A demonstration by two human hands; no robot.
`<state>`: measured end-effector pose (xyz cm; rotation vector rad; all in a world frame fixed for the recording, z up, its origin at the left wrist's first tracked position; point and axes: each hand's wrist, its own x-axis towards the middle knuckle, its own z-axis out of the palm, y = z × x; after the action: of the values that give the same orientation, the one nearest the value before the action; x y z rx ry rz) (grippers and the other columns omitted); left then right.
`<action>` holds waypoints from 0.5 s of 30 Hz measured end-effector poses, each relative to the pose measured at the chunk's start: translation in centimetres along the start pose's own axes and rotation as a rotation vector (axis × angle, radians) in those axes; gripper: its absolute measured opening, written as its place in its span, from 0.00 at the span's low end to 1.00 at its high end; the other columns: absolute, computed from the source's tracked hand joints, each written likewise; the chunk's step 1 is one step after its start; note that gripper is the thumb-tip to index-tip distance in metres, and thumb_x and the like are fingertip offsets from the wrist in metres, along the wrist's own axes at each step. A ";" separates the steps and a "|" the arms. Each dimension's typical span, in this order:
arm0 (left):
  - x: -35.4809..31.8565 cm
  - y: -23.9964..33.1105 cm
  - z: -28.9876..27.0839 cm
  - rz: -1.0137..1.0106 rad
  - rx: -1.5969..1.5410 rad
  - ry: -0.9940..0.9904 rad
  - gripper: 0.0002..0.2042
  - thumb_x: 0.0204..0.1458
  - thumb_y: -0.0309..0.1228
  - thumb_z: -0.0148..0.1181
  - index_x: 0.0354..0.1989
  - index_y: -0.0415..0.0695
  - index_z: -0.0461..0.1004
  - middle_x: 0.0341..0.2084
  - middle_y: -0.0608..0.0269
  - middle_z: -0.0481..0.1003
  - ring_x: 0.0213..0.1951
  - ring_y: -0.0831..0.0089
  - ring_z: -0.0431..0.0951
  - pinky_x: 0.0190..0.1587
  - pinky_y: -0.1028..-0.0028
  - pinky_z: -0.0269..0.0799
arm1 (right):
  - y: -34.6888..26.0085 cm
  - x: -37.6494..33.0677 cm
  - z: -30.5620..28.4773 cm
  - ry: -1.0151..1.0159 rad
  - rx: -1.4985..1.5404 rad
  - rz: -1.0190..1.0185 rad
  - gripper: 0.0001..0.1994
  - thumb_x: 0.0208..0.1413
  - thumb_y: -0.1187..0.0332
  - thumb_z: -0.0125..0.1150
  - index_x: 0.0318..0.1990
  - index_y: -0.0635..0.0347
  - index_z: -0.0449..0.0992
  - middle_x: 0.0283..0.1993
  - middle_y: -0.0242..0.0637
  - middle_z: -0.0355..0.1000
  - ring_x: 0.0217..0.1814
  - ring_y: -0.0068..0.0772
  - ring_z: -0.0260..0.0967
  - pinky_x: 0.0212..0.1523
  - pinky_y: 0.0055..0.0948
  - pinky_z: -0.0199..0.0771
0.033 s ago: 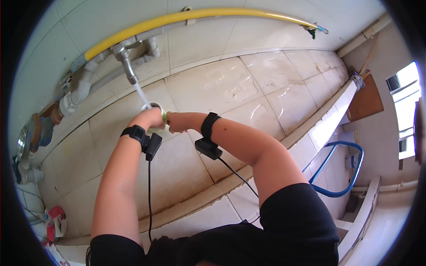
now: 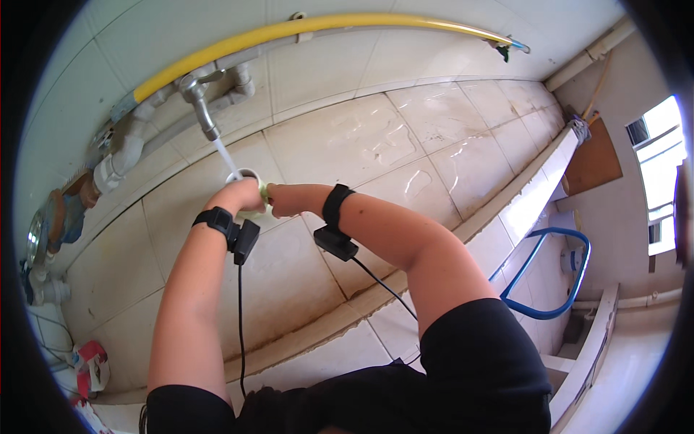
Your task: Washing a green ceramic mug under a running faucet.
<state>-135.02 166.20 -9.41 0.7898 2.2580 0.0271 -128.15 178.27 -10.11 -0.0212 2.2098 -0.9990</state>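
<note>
Head view: both hands, left hand (image 2: 235,197) and right hand (image 2: 278,199), clasped round white cup (image 2: 244,176) under tap (image 2: 202,108) stream.

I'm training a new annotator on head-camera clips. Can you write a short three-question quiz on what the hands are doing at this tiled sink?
1. True or false: water is running from the tap into the white cup.
2. Which hands are at the cup? A) only the left hand B) only the right hand C) both hands
3. Fill in: the long pipe on the wall above the tap is coloured ____.

Key
1. True: a thin stream falls from the spout to the cup's open top.
2. C: both hands close around it, with something green between them.
3. Yellow.
</note>
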 end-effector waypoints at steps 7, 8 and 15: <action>1.0 -0.2 -0.3 -0.072 -0.017 -0.092 0.20 0.40 0.38 0.61 0.42 0.43 0.72 0.44 0.53 0.71 0.45 0.60 0.71 0.47 0.66 0.65 | 0.0 0.1 -0.3 0.014 0.031 0.014 0.15 0.40 0.77 0.51 0.38 0.61 0.60 0.20 0.34 0.60 0.15 0.27 0.57 0.13 0.29 0.57; 0.4 0.1 -0.8 -0.115 0.011 -0.126 0.19 0.40 0.38 0.61 0.41 0.42 0.73 0.43 0.53 0.71 0.45 0.60 0.71 0.47 0.66 0.65 | -0.1 0.1 -0.4 0.011 0.040 0.006 0.15 0.40 0.77 0.51 0.38 0.61 0.60 0.20 0.34 0.60 0.16 0.27 0.57 0.13 0.29 0.57; 0.7 -0.1 -0.6 -0.041 0.006 -0.126 0.18 0.39 0.35 0.63 0.40 0.42 0.73 0.41 0.54 0.72 0.44 0.61 0.72 0.46 0.67 0.66 | 0.5 0.7 -0.4 -0.066 -0.007 0.010 0.23 0.41 0.71 0.56 0.47 0.63 0.59 0.31 0.42 0.67 0.26 0.34 0.66 0.19 0.33 0.66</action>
<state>-135.86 166.57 -9.41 0.7278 2.1551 -0.0482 -128.77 178.70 -10.67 -0.0458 2.1513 -0.9717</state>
